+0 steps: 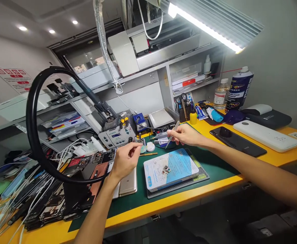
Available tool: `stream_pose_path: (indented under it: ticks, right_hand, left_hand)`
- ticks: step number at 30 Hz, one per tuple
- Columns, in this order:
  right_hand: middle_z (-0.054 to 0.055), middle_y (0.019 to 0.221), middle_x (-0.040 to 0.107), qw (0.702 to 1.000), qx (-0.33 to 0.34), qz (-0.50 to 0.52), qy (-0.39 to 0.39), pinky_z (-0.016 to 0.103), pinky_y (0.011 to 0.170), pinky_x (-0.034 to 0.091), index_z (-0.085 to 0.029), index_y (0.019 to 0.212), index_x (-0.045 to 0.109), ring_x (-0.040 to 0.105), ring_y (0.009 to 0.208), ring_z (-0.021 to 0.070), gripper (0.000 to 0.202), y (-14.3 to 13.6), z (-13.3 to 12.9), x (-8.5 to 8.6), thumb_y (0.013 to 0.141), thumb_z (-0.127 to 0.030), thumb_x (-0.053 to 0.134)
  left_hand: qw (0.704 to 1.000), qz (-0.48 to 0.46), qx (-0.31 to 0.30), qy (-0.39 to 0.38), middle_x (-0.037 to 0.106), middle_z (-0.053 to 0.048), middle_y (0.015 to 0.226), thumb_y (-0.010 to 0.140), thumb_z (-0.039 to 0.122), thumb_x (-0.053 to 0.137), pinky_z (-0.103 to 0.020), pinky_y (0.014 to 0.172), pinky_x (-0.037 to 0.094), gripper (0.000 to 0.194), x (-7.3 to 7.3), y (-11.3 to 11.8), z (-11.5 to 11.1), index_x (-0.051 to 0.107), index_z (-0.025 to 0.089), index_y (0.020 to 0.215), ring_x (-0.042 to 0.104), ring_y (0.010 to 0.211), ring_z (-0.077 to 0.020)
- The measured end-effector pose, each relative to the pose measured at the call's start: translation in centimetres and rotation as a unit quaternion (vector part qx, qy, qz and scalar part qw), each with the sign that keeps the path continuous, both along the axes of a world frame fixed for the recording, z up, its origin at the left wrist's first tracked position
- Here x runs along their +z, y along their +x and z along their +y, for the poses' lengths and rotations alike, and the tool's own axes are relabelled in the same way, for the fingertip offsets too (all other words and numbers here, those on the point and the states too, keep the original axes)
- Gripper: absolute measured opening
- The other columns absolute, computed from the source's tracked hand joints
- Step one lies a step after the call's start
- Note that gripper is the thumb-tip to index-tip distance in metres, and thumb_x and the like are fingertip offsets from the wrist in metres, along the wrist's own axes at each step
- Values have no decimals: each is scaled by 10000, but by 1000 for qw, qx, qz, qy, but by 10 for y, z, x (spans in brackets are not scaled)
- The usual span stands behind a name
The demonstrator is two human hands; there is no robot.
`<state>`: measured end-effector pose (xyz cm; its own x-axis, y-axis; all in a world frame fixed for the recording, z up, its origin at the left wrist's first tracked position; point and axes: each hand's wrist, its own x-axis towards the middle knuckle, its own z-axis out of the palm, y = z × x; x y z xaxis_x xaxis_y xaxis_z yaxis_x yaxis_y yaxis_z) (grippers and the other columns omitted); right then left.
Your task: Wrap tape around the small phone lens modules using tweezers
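My right hand (182, 135) pinches a pair of metal tweezers (172, 135), whose tip points down above the far edge of a blue-and-white box (153, 173). Several small phone camera modules (166, 169) lie together on the box's top. To the left of the box my left hand (128, 158) is raised, thumb and fingers drawn together; whatever they may hold is too small to make out. Below that hand a gold phone (128, 183) lies on the green mat (138, 202). The box rests on a grey perforated pad (203, 174).
Stripped phones (79, 189) and cables (31, 193) crowd the left side beneath a black ring-shaped lamp (31, 125). A soldering station (116, 135) stands behind. On the right are a black phone (237, 140), a white power bank (266, 135) and a spray can (238, 89).
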<state>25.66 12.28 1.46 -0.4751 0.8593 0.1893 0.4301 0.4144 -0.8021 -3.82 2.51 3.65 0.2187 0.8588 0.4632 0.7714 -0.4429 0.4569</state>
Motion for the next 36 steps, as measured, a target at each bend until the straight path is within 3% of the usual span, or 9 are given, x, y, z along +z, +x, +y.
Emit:
stream_pose_path:
  ticks: [4,7,10,16,22,27,32,36]
  right_hand:
    - [-16,797,681,998,38,-45,-28,256,563,553,-141,961,691,632,599,111,302,3,4,-1,1028,-431,638]
    - [2,859,703,995,55,-69,-49,267,590,573,-141,984,695,669,665,129,271,15,7,2,1020,-407,655]
    - [18,919,720,991,58,-99,-71,279,615,589,-143,1036,702,693,717,144,252,34,5,5,1014,-392,667]
    - [-1,852,709,976,7,-194,-94,292,628,588,-147,1052,704,684,685,142,237,62,-9,6,1009,-378,674]
    - [30,1021,739,959,-27,-277,-56,395,828,602,-153,1022,728,717,923,227,265,59,-23,6,996,-413,679]
    - [46,1085,737,950,-39,-307,-32,409,856,598,-164,1063,724,713,949,224,238,50,-34,-1,1002,-389,673]
    - [68,1170,726,938,-110,-329,-12,431,889,591,-174,1151,712,708,1008,239,304,65,-54,4,1007,-435,658]
    - [74,1166,724,882,-254,-395,-26,432,895,584,-188,1164,701,703,1001,233,331,105,-67,12,1032,-475,601]
  left_hand:
    - [1000,-13,22,-15,714,-69,1123,1023,360,656,-383,806,620,244,-6,2,37,683,162,1163,708,912,-198]
    - [999,-34,28,-25,705,-80,1179,1017,356,664,-405,834,622,269,-14,-2,51,674,164,1205,710,964,-217]
    - [997,-65,30,-35,702,-81,1189,1017,359,664,-405,833,624,279,-23,-12,55,672,164,1216,711,971,-222]
    - [989,-134,38,-48,702,-77,1190,1016,373,663,-408,835,624,292,-34,-20,56,673,163,1218,711,978,-231]
    - [979,-193,47,-50,696,-78,1207,1013,378,666,-423,852,621,311,-38,-13,59,667,161,1235,709,1003,-245]
    - [975,-214,31,-52,705,-72,1170,1016,378,663,-407,828,624,295,-38,-12,53,673,158,1211,713,965,-230]
    - [974,-220,5,-46,714,-59,1106,1017,377,663,-381,790,623,271,-35,-10,47,683,150,1165,714,907,-210]
    - [974,-223,-6,-40,716,-50,1066,1019,385,657,-370,775,619,263,-36,-9,46,689,149,1131,710,877,-201]
